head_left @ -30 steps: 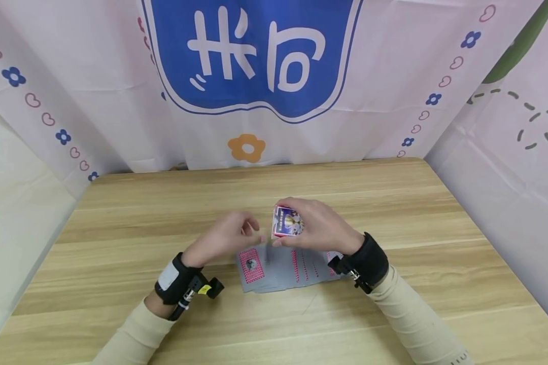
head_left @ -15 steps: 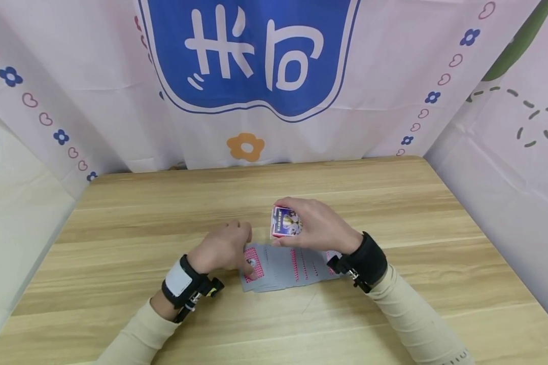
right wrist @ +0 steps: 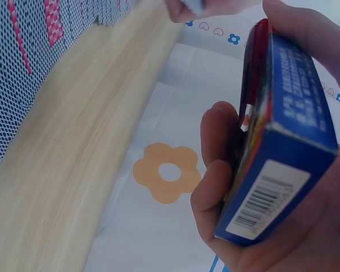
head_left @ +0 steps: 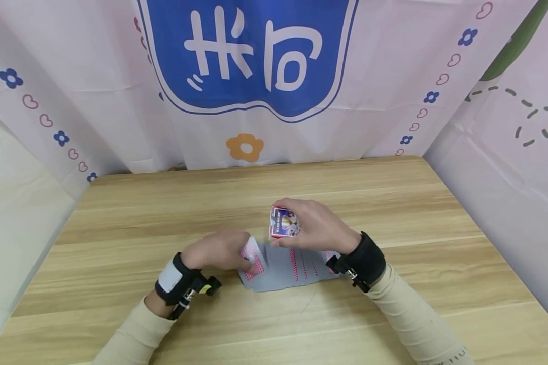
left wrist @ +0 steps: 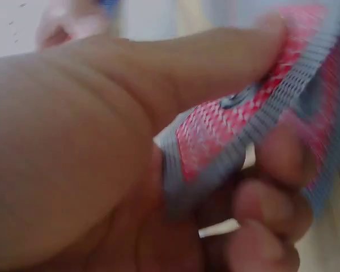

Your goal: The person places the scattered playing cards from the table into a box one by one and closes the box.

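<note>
My left hand (head_left: 220, 249) pinches a playing card (left wrist: 212, 136) between thumb and fingers at the left end of a spread row of playing cards (head_left: 280, 271). Its back is red-patterned with a grey border, and it tilts up, bent, off the row. In the left wrist view more red card back shows behind it, blurred. My right hand (head_left: 321, 225) grips a small card box (head_left: 284, 223) above the row's far edge. The right wrist view shows the box's blue side and bottom with a barcode label (right wrist: 267, 199); fingers and thumb wrap its edges.
The row lies on a wooden table (head_left: 164, 203), its right end partly hidden under the right wrist and its strapped-on camera (head_left: 353, 271). A printed cloth (head_left: 383, 76) with a blue emblem and an orange flower (head_left: 245, 147) hangs behind the table's back edge.
My left hand came down from beside the box to the row's left end, took hold of a card there and lifted its edge. The right hand has stayed in place with the card box.
</note>
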A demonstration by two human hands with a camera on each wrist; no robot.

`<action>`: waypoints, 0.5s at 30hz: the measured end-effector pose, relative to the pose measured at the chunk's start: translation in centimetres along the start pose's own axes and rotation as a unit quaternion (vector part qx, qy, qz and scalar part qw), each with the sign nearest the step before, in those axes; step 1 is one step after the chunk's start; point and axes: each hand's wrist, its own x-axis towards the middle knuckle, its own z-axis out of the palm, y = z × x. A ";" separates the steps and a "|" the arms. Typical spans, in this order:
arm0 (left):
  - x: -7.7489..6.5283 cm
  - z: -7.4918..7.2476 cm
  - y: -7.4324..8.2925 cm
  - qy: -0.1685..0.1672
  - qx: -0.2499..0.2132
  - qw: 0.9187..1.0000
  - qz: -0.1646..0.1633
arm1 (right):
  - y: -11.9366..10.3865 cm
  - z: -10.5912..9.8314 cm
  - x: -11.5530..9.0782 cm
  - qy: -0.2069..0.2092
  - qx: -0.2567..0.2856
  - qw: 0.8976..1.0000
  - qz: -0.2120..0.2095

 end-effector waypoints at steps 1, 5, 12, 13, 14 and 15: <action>-0.1 -0.3 -0.2 -0.016 -0.019 1.000 0.017 | 0.0 0.0 0.0 0.000 -0.001 1.000 0.000; -0.9 -1.6 -0.6 -0.039 -0.103 0.992 0.061 | 0.1 0.1 0.1 -0.003 -0.003 1.000 0.002; -2.0 -3.7 -1.3 0.050 -0.206 0.975 0.069 | 0.2 0.3 0.2 -0.003 -0.001 1.000 -0.002; -2.0 -3.8 -1.4 0.064 -0.210 0.973 0.069 | 0.2 0.3 0.2 -0.003 -0.001 1.000 -0.002; -2.1 -4.0 -1.4 0.076 -0.213 0.972 0.066 | 0.1 0.3 0.2 -0.003 -0.002 1.000 -0.002; -2.1 -4.1 -1.4 0.086 -0.218 0.970 0.064 | 0.1 0.4 0.2 -0.003 -0.003 1.000 -0.001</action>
